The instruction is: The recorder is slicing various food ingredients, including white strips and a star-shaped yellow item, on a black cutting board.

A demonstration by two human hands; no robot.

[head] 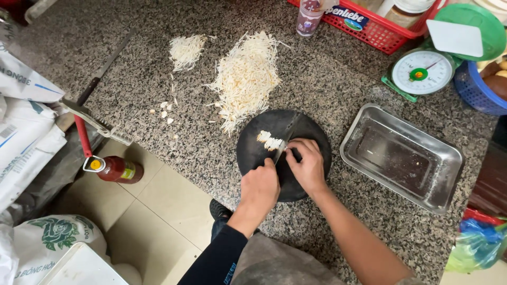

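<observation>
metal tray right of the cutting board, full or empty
Nearly empty: the metal tray shows its bare, smeared bottom, with only a few tiny bits inside.

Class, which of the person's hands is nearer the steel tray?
Right. The right hand rests on the cutting board beside the steel tray; the left hand grips the knife farther away.

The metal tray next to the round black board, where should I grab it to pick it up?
Grip the metal tray by its flat, out-turned rim, probably at the two short ends, one hand on each. It lies level and looks nearly empty on the granite counter, so the rim is free all round. Reach in from the near edge; the kitchen scale crowds the far side.
</observation>
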